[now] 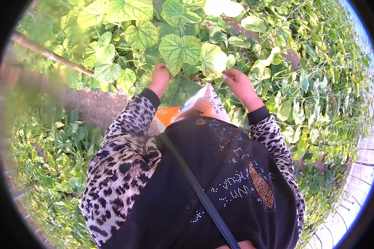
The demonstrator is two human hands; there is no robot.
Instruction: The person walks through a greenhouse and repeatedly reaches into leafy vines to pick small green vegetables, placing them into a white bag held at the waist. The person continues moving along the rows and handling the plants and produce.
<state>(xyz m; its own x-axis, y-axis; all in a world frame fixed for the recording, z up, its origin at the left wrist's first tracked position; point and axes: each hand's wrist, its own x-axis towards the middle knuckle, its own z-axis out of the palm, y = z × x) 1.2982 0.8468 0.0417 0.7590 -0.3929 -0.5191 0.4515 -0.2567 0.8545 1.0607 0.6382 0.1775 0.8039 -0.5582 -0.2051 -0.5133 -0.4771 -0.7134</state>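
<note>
My left hand (160, 79) is closed among the vine leaves, fingers curled in beside a broad yellow-green leaf (179, 50). What those fingers hold, if anything, is hidden. To the right, my right hand (240, 87) has thumb and fingertips together at the lower edge of a pale, sunlit leaf (213, 60) and appears to pinch it. Between my forearms, close against my body, is a white bag (207, 97) with dark print. An orange pointed piece (168, 115) shows at its left.
Dense climbing vines (320, 79) fill the far side and the right. A slanting wooden pole (50, 53) crosses the upper left. Bare soil (97, 106) lies left of my left forearm, with low leafy plants (62, 141) nearer. Pale sheeting (357, 186) edges the lower right.
</note>
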